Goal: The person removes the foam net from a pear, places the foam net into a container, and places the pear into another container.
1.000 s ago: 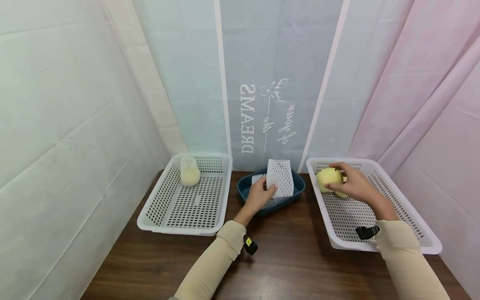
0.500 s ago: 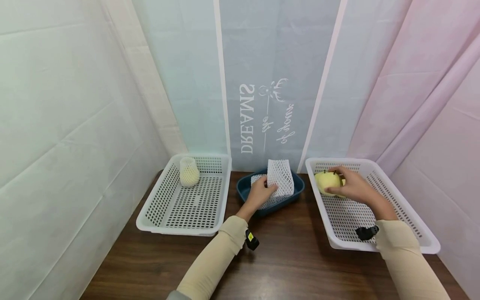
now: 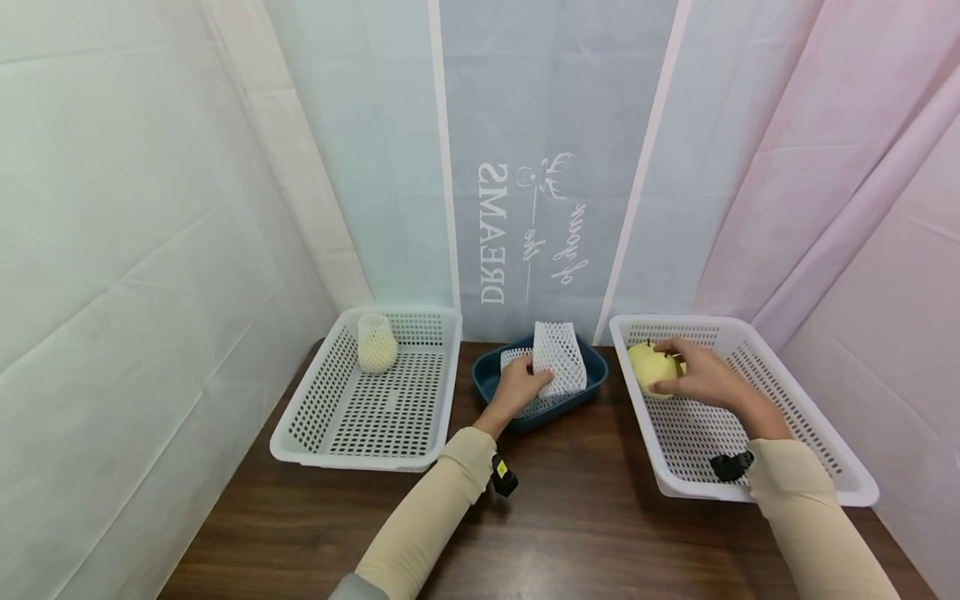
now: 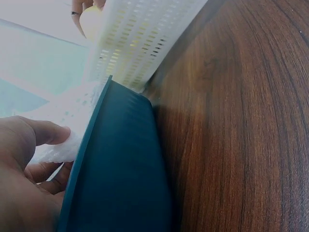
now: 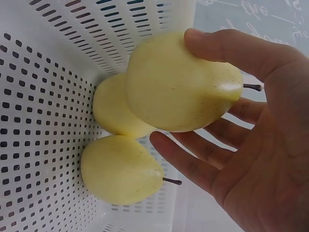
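Three smooth yellow pears (image 5: 174, 87) are at three o'clock from the rounded blue tray (image 4: 120, 159), in a slotted plastic basket (image 3: 690, 437); the right hand (image 3: 703, 379) grips one from its stem end. Over the tray, the left hand (image 3: 517, 389) pinches a white, diamond-meshed foam net (image 3: 558, 357).

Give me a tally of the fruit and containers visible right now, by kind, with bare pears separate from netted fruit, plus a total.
Bare pears: 3
Netted fruit: 1
White baskets: 2
Dark blue tray: 1
Total: 7
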`<state>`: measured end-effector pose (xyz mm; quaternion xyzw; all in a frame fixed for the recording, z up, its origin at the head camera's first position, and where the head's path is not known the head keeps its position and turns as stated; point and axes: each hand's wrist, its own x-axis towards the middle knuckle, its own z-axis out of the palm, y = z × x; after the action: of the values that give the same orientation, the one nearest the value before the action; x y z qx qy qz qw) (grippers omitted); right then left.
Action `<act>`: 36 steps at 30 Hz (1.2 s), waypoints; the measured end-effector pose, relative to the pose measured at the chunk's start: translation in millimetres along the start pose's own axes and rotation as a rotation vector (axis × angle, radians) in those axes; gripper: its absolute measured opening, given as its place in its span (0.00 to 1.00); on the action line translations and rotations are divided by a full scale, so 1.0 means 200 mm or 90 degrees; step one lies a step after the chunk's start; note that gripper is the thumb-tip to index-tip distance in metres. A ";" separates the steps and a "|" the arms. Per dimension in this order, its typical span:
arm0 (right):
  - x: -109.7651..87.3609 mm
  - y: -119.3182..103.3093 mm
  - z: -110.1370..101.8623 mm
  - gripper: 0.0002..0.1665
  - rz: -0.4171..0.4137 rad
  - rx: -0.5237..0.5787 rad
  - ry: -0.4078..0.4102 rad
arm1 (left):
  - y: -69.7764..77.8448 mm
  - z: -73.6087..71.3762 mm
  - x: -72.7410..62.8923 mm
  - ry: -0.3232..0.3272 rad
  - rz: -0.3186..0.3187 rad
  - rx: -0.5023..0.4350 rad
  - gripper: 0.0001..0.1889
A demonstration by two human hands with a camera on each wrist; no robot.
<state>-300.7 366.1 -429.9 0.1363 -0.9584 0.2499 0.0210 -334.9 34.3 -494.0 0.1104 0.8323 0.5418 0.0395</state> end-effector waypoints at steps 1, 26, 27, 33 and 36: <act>0.00 0.00 0.00 0.46 0.001 0.001 -0.003 | 0.00 0.00 0.00 0.000 -0.001 0.005 0.13; 0.07 0.02 -0.01 0.47 0.020 0.002 -0.087 | 0.06 0.03 0.05 0.028 -0.018 0.157 0.33; 0.07 0.02 -0.01 0.47 0.020 0.001 -0.088 | 0.06 0.03 0.05 0.034 -0.019 0.166 0.34; 0.08 0.04 0.00 0.46 0.014 -0.005 -0.090 | 0.08 0.04 0.05 0.091 0.000 0.231 0.34; 0.09 0.05 0.00 0.46 0.011 -0.010 -0.090 | 0.09 0.04 0.05 0.109 0.027 0.273 0.29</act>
<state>-321.1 369.8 -433.5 0.1450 -0.9606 0.2320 -0.0480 -340.1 51.4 -480.7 0.0874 0.9262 0.3606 -0.0667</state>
